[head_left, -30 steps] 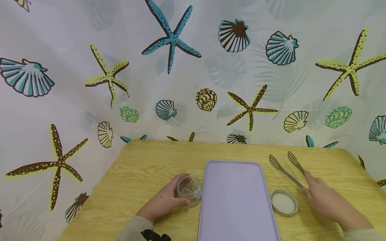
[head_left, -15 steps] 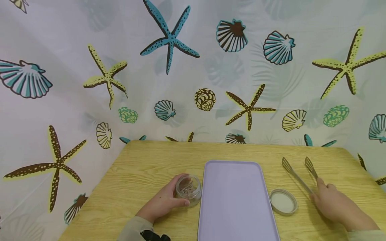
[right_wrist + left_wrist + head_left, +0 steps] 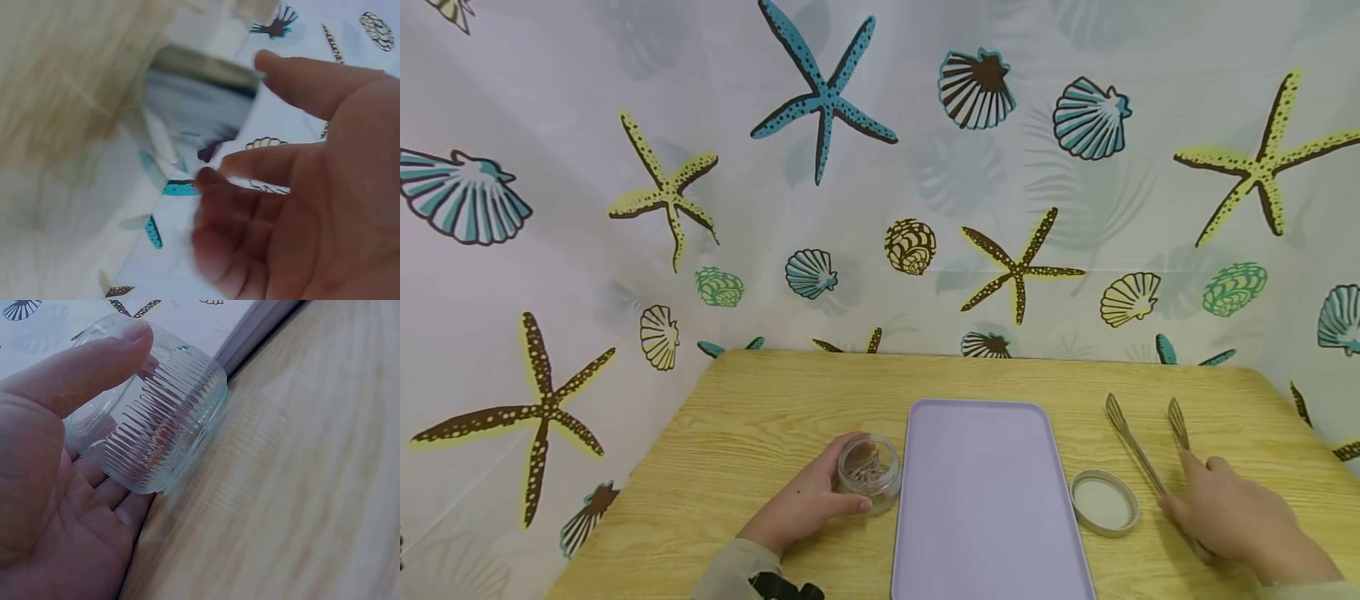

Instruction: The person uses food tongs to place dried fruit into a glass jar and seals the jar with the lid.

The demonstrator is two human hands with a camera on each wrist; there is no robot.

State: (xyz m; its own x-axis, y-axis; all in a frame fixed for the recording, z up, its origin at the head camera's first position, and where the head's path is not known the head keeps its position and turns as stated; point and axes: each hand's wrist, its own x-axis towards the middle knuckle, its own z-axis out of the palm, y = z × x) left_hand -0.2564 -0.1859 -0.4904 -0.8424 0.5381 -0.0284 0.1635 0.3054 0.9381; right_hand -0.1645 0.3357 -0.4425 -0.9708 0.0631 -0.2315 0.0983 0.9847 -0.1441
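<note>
My left hand (image 3: 808,500) holds a low glass jar (image 3: 870,473) beside the tray, its thumb on the near side and its fingers behind. The left wrist view shows the ribbed clear wall of the jar (image 3: 169,419) under the thumb. Small brownish pieces lie inside. At the right, metal tongs (image 3: 1142,454) point away with slotted tips spread apart, their rear end near the table. Over them is my right hand (image 3: 1236,512). In the blurred right wrist view, its thumb and fingers are parted, fingertips right at the edge of the shiny tongs (image 3: 200,87).
A lilac tray (image 3: 988,492) lies between the hands. Beside its right edge sits a round lid (image 3: 1105,502), with its pale inside facing up. Behind the wooden table (image 3: 790,387) hangs a cloth (image 3: 880,183) printed with starfish and shells.
The right hand and tongs have moved right, away from the tray, and the tongs' rear end has come into sight below the hand. The left hand and jar have stayed in place.
</note>
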